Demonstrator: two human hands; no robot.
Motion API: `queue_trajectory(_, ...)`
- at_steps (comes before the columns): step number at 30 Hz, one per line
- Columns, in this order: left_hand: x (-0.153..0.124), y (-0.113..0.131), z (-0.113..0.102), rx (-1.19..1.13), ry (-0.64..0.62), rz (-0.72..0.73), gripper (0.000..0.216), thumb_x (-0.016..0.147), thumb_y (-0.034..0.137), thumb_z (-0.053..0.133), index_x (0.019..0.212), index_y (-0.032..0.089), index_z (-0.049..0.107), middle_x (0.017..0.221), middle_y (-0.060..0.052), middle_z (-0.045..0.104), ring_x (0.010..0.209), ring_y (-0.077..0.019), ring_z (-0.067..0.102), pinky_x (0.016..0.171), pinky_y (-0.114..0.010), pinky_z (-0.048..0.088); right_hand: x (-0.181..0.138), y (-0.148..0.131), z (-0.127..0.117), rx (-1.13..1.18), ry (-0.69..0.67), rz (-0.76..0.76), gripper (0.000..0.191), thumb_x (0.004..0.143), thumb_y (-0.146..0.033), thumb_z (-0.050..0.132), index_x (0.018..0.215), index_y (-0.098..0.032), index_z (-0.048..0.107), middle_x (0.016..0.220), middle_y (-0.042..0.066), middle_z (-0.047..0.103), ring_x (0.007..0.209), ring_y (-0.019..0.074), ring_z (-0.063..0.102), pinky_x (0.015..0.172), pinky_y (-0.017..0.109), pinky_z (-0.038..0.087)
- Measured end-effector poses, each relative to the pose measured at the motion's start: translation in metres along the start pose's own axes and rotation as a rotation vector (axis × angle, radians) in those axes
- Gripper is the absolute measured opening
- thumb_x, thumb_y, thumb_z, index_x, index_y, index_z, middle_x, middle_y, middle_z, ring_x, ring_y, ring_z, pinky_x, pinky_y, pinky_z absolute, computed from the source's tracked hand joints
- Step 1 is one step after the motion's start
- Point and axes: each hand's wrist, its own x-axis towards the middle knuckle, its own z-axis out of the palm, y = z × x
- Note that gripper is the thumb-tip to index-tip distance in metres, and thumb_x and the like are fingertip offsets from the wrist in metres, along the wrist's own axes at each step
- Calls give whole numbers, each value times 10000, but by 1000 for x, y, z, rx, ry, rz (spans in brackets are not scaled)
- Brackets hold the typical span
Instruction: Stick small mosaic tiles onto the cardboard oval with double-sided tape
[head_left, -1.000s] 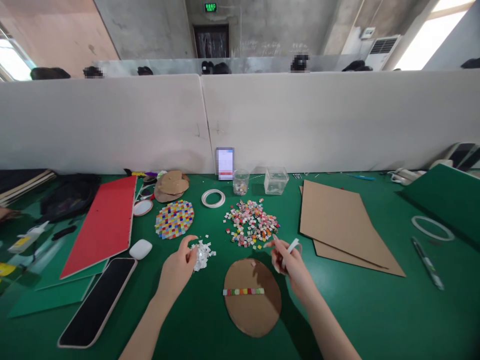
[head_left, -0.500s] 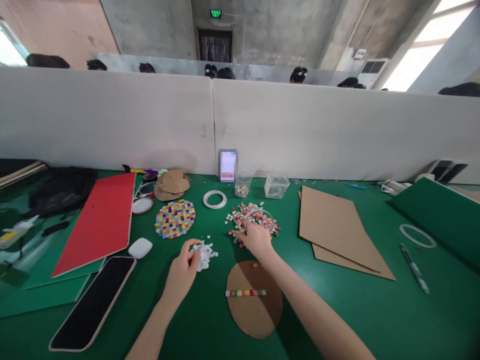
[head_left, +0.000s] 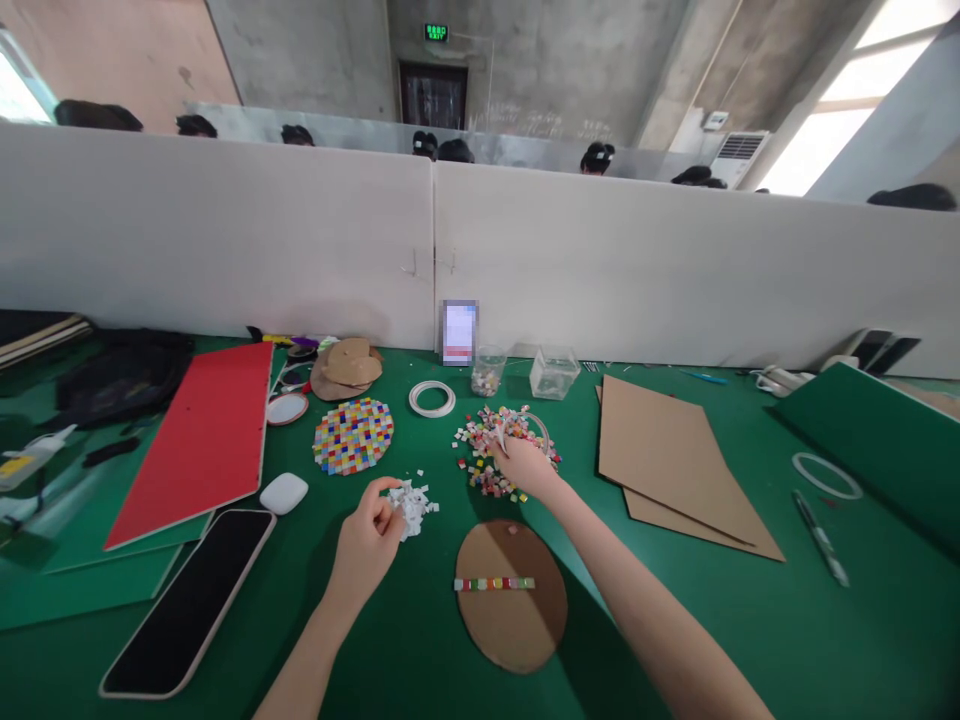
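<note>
Seen from a head camera, two bare hands work over a green bench [head_left: 675,640]; the right hand [head_left: 523,466] reaches into a pile of small coloured tiles [head_left: 496,486], its fingers bent down and mostly hidden, so whether they have closed on a tile cannot be told; a pale ring [head_left: 549,436], perhaps a tape roll, shows just beyond its knuckles, held or not is unclear; the left hand [head_left: 367,538] is loosely curled, thumb near forefinger, at a heap of white pieces [head_left: 416,510], any grip too small to make out; below the right hand lies a round cardboard disc [head_left: 510,635] carrying one row of tiles [head_left: 495,584]; for this apparent picking, it seems best to pinch a single tile by its edges, keep the ring from sweeping the pile, and hold the right forearm, close beside the disc, clear of that row; as for writing, a green sign [head_left: 436,33] far beyond both hands reads EXIT beneath other characters; the phone screen [head_left: 459,335] beyond the right hand is blurred out, the wall scrawl [head_left: 551,122] is too faint to read, and no brand is legible.
</note>
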Motion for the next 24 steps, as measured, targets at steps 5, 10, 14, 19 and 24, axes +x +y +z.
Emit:
queue_trajectory(5, 2, -2, 2, 7, -17, -36, 235, 744, 243, 429, 970, 216, 488, 532, 86, 267, 460, -120, 368, 483, -195, 309, -3, 12, -1, 334, -7, -32, 452, 924, -471, 361, 628, -168, 520, 512, -31, 492, 481, 122, 504, 504, 258, 406)
queue_trajectory(10, 7, -3, 0, -35, -7, -17, 220, 721, 212, 445, 937, 217, 484, 559, 81, 279, 488, -115, 391, 527, -198, 338, -10, 16, 3, 684, -64, -92, 487, 845, -587, 381, 532, -213, 378, 417, -64, 354, 377, 85, 336, 417, 232, 296)
queue_trajectory(14, 14, -3, 0, -32, -51, -48, 205, 830, 348, 408, 981, 223, 467, 499, 91, 323, 452, -124, 371, 482, -211, 279, -19, 13, 3, 903, -80, -102, 494, 757, -634, 481, 529, -216, 347, 433, -78, 331, 377, 63, 266, 391, 222, 219)
queue_trajectory(19, 25, 10, 6, -50, -126, 35, 218, 844, 339, 408, 1017, 215, 456, 569, 79, 290, 493, -118, 380, 513, -214, 322, -27, 8, 4, 1113, -67, -72, 520, 662, -660, 578, 543, -223, 323, 417, -105, 270, 363, 51, 228, 376, 223, 160)
queue_trajectory(24, 32, 49, 24, 76, -170, 207, 257, 893, 436, 369, 831, 200, 450, 597, 53, 332, 568, -139, 417, 541, -239, 330, -33, 1, 7, 1245, -110, -26, 524, 597, -669, 627, 574, -220, 358, 391, -125, 251, 324, 39, 214, 348, 207, 124)
